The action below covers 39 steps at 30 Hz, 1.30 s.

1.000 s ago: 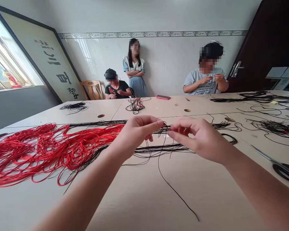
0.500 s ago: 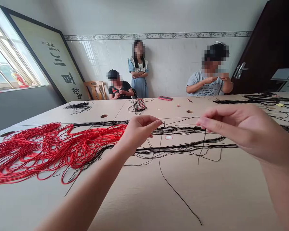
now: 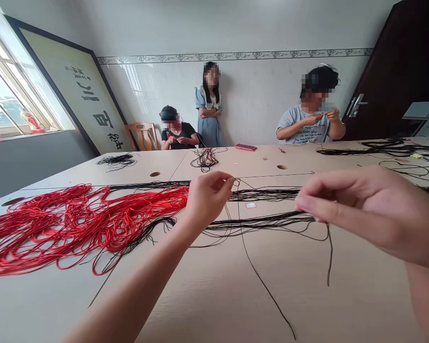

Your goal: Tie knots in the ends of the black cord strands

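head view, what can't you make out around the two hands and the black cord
Right hand: whether it pinches the black cord is hidden under its own fingers.
Left hand: pinches the cord, but whether a loop or a knot sits there is too thin to tell.
Small pale item on the table: too small to identify.
Right forearm: cut off by the frame edge.

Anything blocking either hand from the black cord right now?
Nothing visible does. The left hand pinches the black cord in its fingers, and the right hand pinches a strand of it too, a short end hanging below. The cord bundles lie on the table under the gap between the hands.
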Each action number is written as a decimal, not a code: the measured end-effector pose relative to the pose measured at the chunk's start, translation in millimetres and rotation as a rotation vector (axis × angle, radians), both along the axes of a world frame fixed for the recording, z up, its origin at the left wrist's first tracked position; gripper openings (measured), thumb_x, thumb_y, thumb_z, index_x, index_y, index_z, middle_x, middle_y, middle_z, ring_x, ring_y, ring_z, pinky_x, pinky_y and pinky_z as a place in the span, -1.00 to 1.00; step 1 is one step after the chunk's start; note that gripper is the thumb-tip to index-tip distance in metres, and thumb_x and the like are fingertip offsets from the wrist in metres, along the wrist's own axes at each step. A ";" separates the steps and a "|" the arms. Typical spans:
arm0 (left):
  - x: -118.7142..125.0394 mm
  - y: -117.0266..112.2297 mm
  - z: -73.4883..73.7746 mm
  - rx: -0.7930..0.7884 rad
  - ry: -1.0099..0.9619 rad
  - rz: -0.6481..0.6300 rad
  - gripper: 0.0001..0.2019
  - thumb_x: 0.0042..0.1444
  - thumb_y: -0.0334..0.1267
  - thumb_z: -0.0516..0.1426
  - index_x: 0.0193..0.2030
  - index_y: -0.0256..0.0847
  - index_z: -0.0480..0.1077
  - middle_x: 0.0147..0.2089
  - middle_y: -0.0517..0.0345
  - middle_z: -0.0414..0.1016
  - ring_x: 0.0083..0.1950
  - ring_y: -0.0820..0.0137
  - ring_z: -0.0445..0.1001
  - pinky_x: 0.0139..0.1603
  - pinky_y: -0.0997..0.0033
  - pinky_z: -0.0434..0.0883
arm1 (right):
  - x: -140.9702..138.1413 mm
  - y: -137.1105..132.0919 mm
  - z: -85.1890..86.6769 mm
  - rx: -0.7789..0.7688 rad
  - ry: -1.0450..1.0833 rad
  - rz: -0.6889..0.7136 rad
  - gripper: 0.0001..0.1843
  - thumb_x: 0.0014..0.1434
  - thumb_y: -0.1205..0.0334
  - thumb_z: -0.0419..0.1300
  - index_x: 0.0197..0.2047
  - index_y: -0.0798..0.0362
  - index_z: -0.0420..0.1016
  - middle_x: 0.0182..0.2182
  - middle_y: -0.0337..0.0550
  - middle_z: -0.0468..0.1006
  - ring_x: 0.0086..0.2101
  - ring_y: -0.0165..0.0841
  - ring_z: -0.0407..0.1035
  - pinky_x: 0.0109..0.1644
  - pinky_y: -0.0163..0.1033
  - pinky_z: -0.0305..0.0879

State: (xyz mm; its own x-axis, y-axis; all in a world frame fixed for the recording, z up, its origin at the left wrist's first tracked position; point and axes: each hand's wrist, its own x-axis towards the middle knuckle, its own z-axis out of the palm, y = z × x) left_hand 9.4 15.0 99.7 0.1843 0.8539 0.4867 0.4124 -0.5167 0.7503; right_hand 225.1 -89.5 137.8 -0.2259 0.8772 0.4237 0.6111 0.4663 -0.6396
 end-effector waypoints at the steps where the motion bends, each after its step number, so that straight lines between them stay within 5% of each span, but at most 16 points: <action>1: 0.8 0.1 -0.6 -0.038 -0.032 -0.017 -0.80 0.01 -0.14 0.15 -0.36 -0.25 0.46 -0.57 0.12 0.47 -0.54 0.45 0.41 -0.47 0.46 0.31 | -6.0 -0.4 -1.1 -0.036 -0.005 0.037 -0.74 0.13 0.03 0.14 -0.47 -0.01 0.44 -0.63 -0.24 0.30 -0.59 -0.43 0.18 -0.60 -0.33 0.10; 7: 7.6 -2.9 -0.5 -0.370 -0.318 -0.105 -0.86 0.02 -0.22 0.16 -0.38 -0.27 0.36 -0.54 0.15 0.47 -0.59 0.46 0.44 -0.47 0.42 0.40 | -54.6 -1.9 -27.1 -0.219 -0.060 0.204 -0.76 0.18 0.13 0.05 -0.48 0.01 0.37 -0.61 -0.31 0.34 -0.57 -0.49 0.19 -0.54 -0.39 0.10; 10: 9.0 -4.3 1.1 -0.532 -0.415 -0.141 -0.88 0.04 -0.26 0.15 -0.37 -0.28 0.32 -0.52 0.15 0.47 -0.58 0.46 0.45 -0.42 0.40 0.43 | -73.1 3.2 -47.4 -0.195 -0.160 0.195 -0.77 0.15 0.23 0.03 -0.52 0.04 0.32 -0.63 -0.33 0.36 -0.59 -0.51 0.16 -0.52 -0.37 0.06; 17: 3.0 0.0 -0.7 -0.728 -0.602 -0.359 -0.90 0.05 -0.29 0.16 -0.36 -0.28 0.35 -0.55 0.25 0.35 -0.52 0.55 0.39 -0.34 0.43 0.44 | -71.3 27.2 -65.4 -0.094 -0.262 0.140 -0.73 0.15 0.16 0.06 -0.53 0.07 0.37 -0.55 -0.27 0.40 -0.51 -0.46 0.22 -0.45 -0.33 0.04; 21: 1.7 0.3 0.6 -0.691 -0.639 -0.395 -0.88 0.03 -0.27 0.18 -0.37 -0.28 0.37 -0.58 0.31 0.25 -0.56 0.62 0.26 -0.38 0.52 0.41 | -52.5 40.0 -55.7 -0.125 -0.093 0.090 -0.55 0.19 -0.06 0.02 -0.54 0.10 0.35 -0.58 -0.24 0.33 -0.53 -0.45 0.18 -0.49 -0.32 0.01; 24: 3.3 -3.6 3.1 -0.635 -0.574 -0.399 -0.84 0.04 -0.21 0.19 -0.36 -0.27 0.37 -0.58 0.31 0.25 -0.56 0.62 0.24 -0.41 0.54 0.40 | -47.5 49.1 -53.7 -0.076 0.172 0.015 -0.56 0.24 -0.07 -0.07 -0.35 0.08 0.44 -0.50 -0.21 0.37 -0.43 -0.40 0.24 -0.40 -0.30 0.12; 30: 10.0 -15.3 6.6 -0.567 -0.472 -0.377 -0.83 0.04 -0.20 0.18 -0.37 -0.27 0.34 -0.55 0.28 0.28 -0.51 0.59 0.31 -0.43 0.55 0.38 | -57.3 59.7 -65.0 -0.220 0.546 0.225 -0.68 0.16 0.02 0.13 -0.17 0.08 0.45 -0.22 -0.10 0.50 -0.17 -0.32 0.37 -0.04 -0.22 0.26; 35: 11.6 -20.0 9.7 -0.485 -0.367 -0.349 -0.83 0.06 -0.20 0.16 -0.37 -0.28 0.33 -0.56 0.27 0.30 -0.55 0.60 0.31 -0.46 0.56 0.38 | -48.8 59.1 -59.8 -0.248 0.626 0.252 -0.76 0.19 0.09 0.11 -0.30 0.11 0.41 -0.35 -0.14 0.49 -0.29 -0.37 0.40 -0.11 -0.22 0.30; 39: 10.1 -20.3 10.2 -0.436 -0.246 -0.313 -0.82 0.06 -0.18 0.16 -0.37 -0.28 0.35 -0.58 0.30 0.26 -0.58 0.61 0.26 -0.46 0.52 0.42 | -33.7 57.7 -47.3 -0.271 0.596 0.163 -0.79 0.19 0.11 0.10 -0.37 0.08 0.35 -0.52 -0.31 0.33 -0.59 -0.55 0.20 -0.48 -0.37 0.19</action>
